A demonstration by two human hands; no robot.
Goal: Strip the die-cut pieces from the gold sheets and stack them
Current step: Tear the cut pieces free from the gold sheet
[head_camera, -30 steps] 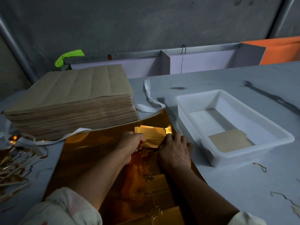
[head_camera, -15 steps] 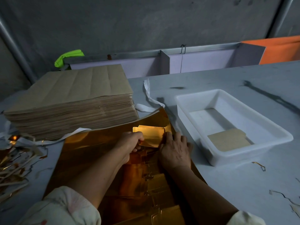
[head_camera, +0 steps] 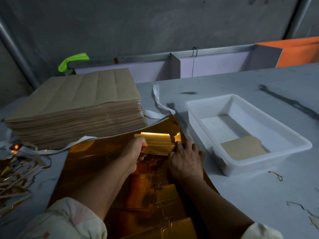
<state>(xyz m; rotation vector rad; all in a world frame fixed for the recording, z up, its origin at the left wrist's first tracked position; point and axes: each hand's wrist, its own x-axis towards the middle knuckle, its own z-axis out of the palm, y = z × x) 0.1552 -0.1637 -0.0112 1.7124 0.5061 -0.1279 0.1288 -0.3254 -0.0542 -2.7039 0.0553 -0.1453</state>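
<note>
A shiny gold sheet (head_camera: 96,161) lies flat on the table in front of me. Near its far right corner, my left hand (head_camera: 134,152) pinches a gold die-cut piece (head_camera: 158,144) by its left end and lifts it off the sheet. My right hand (head_camera: 186,159) lies flat on the sheet just right of the piece, fingers spread, pressing it down. More die-cut outlines (head_camera: 165,195) run down the sheet between my forearms. A white plastic tray (head_camera: 296,144) at the right holds stripped pieces (head_camera: 241,149) stacked brown side up.
A tall stack of brown-backed sheets (head_camera: 74,107) stands at the back left, touching the gold sheet's far edge. Gold and paper trimmings (head_camera: 17,173) pile at the left. White strapping (head_camera: 158,100) curls between stack and tray. Small scraps (head_camera: 276,175) lie right of the tray.
My left hand has pulled the die-cut piece leftward and higher off the sheet. My right hand has stayed pressed on the sheet.
</note>
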